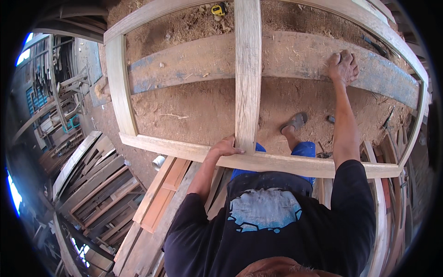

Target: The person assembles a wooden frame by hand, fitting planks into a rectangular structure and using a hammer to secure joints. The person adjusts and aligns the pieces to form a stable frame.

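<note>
A large pale wooden frame (180, 148) spans the space before me, with a wide crosspiece (248, 69) down its middle. My left hand (224, 147) is closed over the near rail, right where the crosspiece meets it, thumb lying along the wood. Through the frame's right opening reaches my right arm. My right hand (344, 68) rests with curled fingers on a long, dusty plank (184, 60) that runs across beneath the frame. Whether anything lies inside those fingers is hidden.
A yellow and black tape measure (218, 9) lies in the wood shavings beyond the plank. Stacked boards (99, 180) and reddish-brown panels (165, 196) are at the left. More lumber (392, 184) stands at the right. My sandalled foot (295, 123) is on the dusty ground.
</note>
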